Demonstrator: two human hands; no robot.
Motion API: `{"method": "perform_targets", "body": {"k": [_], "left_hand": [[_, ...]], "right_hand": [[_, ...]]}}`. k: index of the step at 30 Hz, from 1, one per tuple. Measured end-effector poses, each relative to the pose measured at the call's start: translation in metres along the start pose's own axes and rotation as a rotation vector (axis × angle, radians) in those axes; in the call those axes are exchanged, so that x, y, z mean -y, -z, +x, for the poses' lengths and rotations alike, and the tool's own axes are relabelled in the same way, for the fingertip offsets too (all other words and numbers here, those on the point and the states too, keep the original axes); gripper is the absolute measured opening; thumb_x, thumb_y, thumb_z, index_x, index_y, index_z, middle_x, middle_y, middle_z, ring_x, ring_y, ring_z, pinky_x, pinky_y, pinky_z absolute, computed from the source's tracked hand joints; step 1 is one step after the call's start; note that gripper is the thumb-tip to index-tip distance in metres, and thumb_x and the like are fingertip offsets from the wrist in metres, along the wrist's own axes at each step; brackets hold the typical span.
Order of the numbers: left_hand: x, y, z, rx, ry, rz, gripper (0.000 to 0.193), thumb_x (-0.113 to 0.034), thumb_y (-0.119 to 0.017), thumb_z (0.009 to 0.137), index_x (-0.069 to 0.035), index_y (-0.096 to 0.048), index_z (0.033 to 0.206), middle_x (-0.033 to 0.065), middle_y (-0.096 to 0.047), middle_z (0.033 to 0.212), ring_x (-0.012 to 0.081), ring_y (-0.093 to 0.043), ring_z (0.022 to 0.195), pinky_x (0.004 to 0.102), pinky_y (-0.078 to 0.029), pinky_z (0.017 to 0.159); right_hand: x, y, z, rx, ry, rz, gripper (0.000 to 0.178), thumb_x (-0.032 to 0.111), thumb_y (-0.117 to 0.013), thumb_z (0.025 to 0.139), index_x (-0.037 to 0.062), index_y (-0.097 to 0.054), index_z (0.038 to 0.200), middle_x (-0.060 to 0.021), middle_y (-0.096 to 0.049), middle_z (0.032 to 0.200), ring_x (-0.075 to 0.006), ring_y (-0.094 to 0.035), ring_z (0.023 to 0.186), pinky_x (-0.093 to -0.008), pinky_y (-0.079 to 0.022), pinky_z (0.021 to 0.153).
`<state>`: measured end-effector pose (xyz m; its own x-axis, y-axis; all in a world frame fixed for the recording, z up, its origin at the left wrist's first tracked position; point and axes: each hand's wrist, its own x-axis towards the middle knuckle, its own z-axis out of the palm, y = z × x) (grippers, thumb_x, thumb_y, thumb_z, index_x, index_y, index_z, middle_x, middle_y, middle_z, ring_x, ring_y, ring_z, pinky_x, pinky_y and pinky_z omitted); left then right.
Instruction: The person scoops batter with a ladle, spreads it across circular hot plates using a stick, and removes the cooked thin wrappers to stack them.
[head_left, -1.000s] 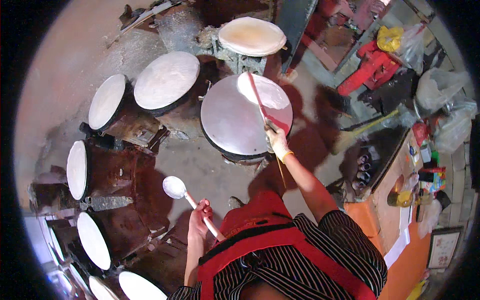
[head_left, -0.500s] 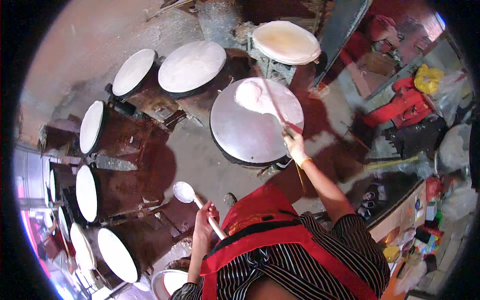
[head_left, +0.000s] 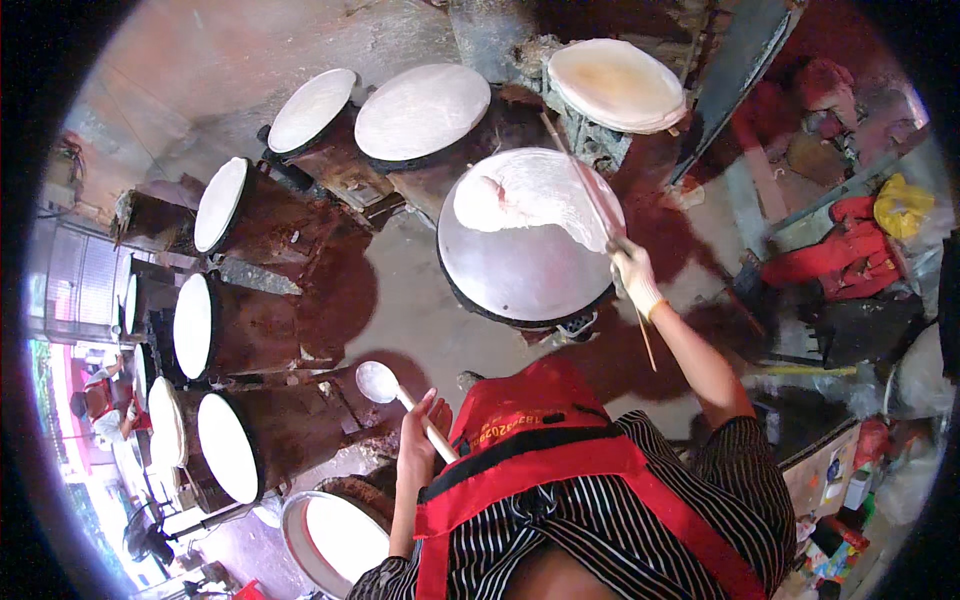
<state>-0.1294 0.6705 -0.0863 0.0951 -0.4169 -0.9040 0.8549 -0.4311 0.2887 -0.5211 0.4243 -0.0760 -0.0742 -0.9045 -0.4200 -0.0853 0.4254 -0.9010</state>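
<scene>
My right hand (head_left: 634, 274), in a pale glove with a yellow cuff, is closed around a long thin stick (head_left: 583, 185) at the right rim of a round metal griddle (head_left: 525, 278). The stick slants across the griddle's far right side, touching or just above white batter (head_left: 525, 200). This batter covers the far part of the plate in an uneven patch; the near part is bare grey metal. Nearer to me on the left, my left hand (head_left: 418, 435) holds a ladle (head_left: 379, 382) by its pale handle. The ladle's white-coated bowl points away from me, over the floor.
Several round griddles with white tops, such as one at the back (head_left: 423, 112), curve around my left. Thin round flatbreads (head_left: 617, 85) lie stacked beyond my griddle. A large pot (head_left: 296, 535) with white contents stands lower left. Red cloth (head_left: 840, 258) lies at right. Another person (head_left: 103, 400) works far left.
The batter has spread from a small patch into a wider band reaching the griddle's right side. My right hand and the stick have moved toward the right rim. The whole view has shifted slightly.
</scene>
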Motion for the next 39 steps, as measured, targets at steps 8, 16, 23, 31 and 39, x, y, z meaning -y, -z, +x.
{"method": "perform_targets", "body": {"k": [8,16,23,31,39], "left_hand": [[0.014,-0.018,-0.043,-0.008,-0.046,0.088,0.014,-0.019,-0.062,0.084,-0.008,-0.058,0.077,0.0032,-0.055,0.072,0.0166,-0.052,0.059,0.0251,-0.047,0.056],[0.034,-0.009,-0.101,0.071,-0.138,0.119,0.037,-0.025,-0.056,0.086,-0.007,-0.055,0.118,0.0090,-0.053,0.111,0.0213,-0.052,0.102,0.0315,-0.043,0.095],[-0.014,0.025,-0.039,0.057,-0.034,0.300,0.031,-0.024,-0.065,0.081,-0.008,-0.060,0.106,0.0094,-0.059,0.096,0.0211,-0.058,0.084,0.0315,-0.050,0.080],[-0.069,-0.024,-0.015,0.161,0.108,0.605,0.025,-0.014,-0.062,0.082,-0.013,-0.062,0.107,0.0024,-0.057,0.092,0.0184,-0.057,0.073,0.0303,-0.052,0.075],[-0.150,0.053,0.035,0.318,0.187,0.601,0.032,-0.010,-0.058,0.083,-0.012,-0.057,0.115,-0.0042,-0.056,0.082,0.0121,-0.056,0.081,0.0300,-0.048,0.080]], "right_hand": [[-0.035,-0.021,0.013,0.484,0.190,-0.195,0.034,0.004,-0.057,0.085,0.0085,-0.059,0.119,0.0034,-0.059,0.095,-0.0051,-0.048,0.071,-0.0194,-0.042,0.063],[0.002,-0.020,0.040,0.371,0.100,-0.200,0.025,0.011,-0.061,0.085,0.0053,-0.063,0.109,0.0002,-0.064,0.088,-0.0065,-0.050,0.062,-0.0223,-0.043,0.054],[-0.058,0.030,-0.051,0.539,-0.075,0.006,0.035,0.005,-0.056,0.086,0.0150,-0.060,0.119,0.0072,-0.052,0.062,-0.0023,-0.039,0.045,-0.0190,-0.034,0.041],[-0.117,-0.004,-0.147,0.278,-0.009,-0.089,0.036,0.014,-0.055,0.087,0.0115,-0.057,0.123,0.0063,-0.048,0.064,-0.0032,-0.039,0.050,-0.0215,-0.033,0.045],[-0.138,-0.137,-0.275,-0.367,-0.240,0.513,0.029,0.023,-0.056,0.086,0.0106,-0.058,0.113,0.0024,-0.050,0.062,-0.0084,-0.043,0.048,-0.0232,-0.034,0.043]]}}
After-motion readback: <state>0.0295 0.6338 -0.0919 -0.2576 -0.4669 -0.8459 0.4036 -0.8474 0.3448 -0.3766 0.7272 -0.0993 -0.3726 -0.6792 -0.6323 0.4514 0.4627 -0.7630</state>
